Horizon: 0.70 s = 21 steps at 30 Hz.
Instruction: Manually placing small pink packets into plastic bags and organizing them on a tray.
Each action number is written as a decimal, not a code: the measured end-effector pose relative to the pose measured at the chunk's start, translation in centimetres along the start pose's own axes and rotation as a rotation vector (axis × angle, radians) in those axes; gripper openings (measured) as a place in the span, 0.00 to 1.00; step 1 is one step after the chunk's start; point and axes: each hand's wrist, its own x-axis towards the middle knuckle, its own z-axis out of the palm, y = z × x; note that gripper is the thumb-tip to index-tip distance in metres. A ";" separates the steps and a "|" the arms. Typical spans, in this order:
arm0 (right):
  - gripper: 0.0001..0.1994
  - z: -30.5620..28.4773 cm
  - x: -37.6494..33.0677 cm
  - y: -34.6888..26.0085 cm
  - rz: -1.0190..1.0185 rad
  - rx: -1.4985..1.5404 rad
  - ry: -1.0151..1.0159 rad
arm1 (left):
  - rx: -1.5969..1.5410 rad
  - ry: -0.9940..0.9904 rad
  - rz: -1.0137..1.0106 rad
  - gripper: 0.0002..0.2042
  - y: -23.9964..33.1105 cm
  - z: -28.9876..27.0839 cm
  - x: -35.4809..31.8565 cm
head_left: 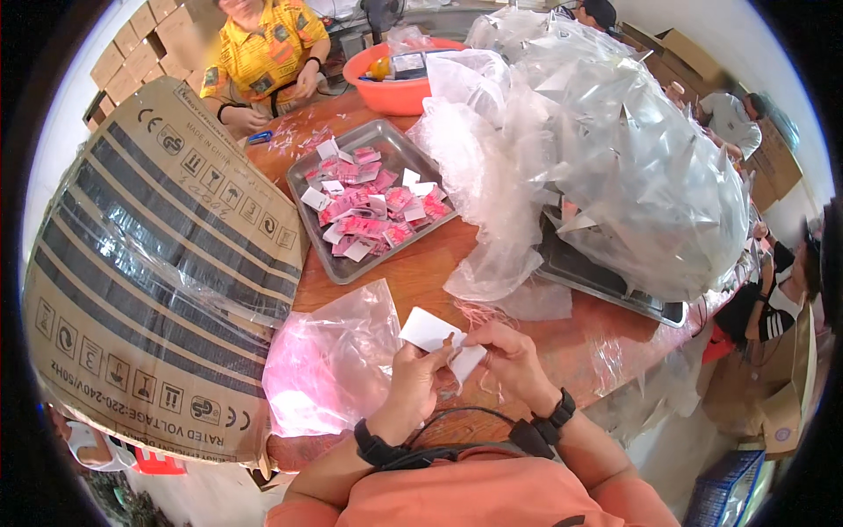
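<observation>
Close in front of my body, both hands are at work on white paper tags. My left hand (pixel 413 384) is closed on a white tag (pixel 426 328) that sticks up past its thumb. The fingers of my right hand (pixel 512 362) pinch a second white piece (pixel 469 360), which meets the left fingertips; whether the two pieces are joined I cannot tell. Beside my left hand lies a clear plastic bag (pixel 351 338) with something pink inside. Thin pink strings (pixel 481 313) lie on the table just beyond my hands.
A grey metal tray (pixel 341 272) holds many pink-and-white tags. A large cardboard box (pixel 167 263) stands at left. Heaped clear plastic bags (pixel 632 176) cover the right, over a dark tray (pixel 606 277). An orange basin (pixel 391 97) and a person in yellow (pixel 268 48) are across the wooden table (pixel 421 263).
</observation>
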 end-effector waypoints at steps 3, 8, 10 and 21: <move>0.08 -0.5 0.4 0.8 0.003 -0.074 -0.036 | 0.097 -0.049 0.062 0.12 -0.1 -0.4 0.3; 0.04 0.2 2.1 0.6 -0.124 -0.214 0.026 | 0.413 -0.043 0.241 0.10 -0.4 -1.7 0.7; 0.04 0.5 2.3 0.2 -0.033 -0.245 0.038 | 0.519 -0.048 0.277 0.10 0.3 -1.1 0.1; 0.06 0.8 2.7 0.4 0.080 -0.211 -0.101 | 0.570 -0.104 0.353 0.09 0.7 -1.7 0.5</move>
